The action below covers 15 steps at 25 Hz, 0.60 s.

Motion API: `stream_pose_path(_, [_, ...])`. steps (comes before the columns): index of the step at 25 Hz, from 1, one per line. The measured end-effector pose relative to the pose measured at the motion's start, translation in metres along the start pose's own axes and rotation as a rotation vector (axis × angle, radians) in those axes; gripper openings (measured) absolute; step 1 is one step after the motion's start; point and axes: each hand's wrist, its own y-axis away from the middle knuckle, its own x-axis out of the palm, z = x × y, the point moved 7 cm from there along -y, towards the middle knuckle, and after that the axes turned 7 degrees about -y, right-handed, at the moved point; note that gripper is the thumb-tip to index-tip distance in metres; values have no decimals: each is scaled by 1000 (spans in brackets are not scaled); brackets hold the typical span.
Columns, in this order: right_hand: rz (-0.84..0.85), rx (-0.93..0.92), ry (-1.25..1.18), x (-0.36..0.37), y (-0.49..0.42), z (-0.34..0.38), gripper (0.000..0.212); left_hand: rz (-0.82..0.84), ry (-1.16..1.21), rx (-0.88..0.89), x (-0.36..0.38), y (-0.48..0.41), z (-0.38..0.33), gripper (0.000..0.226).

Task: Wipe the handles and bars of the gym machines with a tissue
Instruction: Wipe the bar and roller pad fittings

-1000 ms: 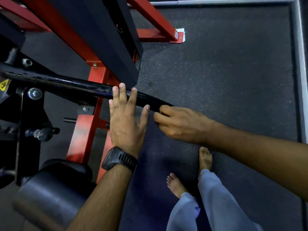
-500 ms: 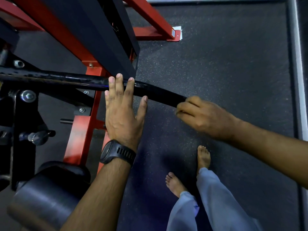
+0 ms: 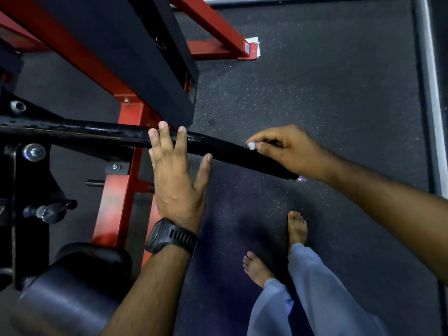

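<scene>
A long black bar [image 3: 225, 149] of a red-framed gym machine runs across the middle of the view, from the left edge down to the right. My left hand [image 3: 177, 180] lies flat with straight fingers, fingertips on the bar near its middle; a black watch sits on that wrist. My right hand [image 3: 288, 151] is over the bar's right end, fingers curled, pinching a small white wad of tissue [image 3: 251, 146] against the top of the bar. Most of the tissue is hidden inside the hand.
The red frame [image 3: 121, 166] and a black pad [image 3: 135, 57] rise to the upper left. A black roller pad [image 3: 72, 299] sits bottom left, with a knob [image 3: 52, 212] above it. My bare feet [image 3: 297, 229] stand on dark rubber floor. A grey border [image 3: 431, 117] edges the right.
My right hand has slid rightward along the bar toward its end, and a bit of white tissue now shows at its fingertips. The left hand has stayed on the bar.
</scene>
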Motion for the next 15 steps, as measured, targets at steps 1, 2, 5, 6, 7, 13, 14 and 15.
stream_pose_path(1, [15, 27, -25, 3, -3, -1, 17, 1, 1, -2, 1, 2, 0, 61])
stream_pose_path(2, [24, 23, -13, 8, -7, 2, 16, 6, -4, -6, 2, 4, 0, 62])
stream_pose_path(5, [11, 51, 31, 7, -2, -9, 17, 25, -26, -8, 4, 4, 1, 62])
stream_pose_path(6, [1, 79, 12, 2, 5, -15, 17, 27, -27, -12, 3, 4, 0, 62])
stream_pose_path(7, [-19, 108, -28, 0, 10, -19, 16, 30, -25, -19, 3, 5, -1, 62])
stream_pose_path(13, [-59, 41, -84, 21, -9, 7, 9, 36, -14, -31, 5, 10, -4, 62])
stream_pose_path(14, [-44, 89, -119, 23, -13, 3, 9, 38, -7, -30, 4, 12, -3, 62])
stream_pose_path(15, [-7, 142, -154, 28, -18, 0, 9, 38, 0, -29, 3, 15, -3, 63])
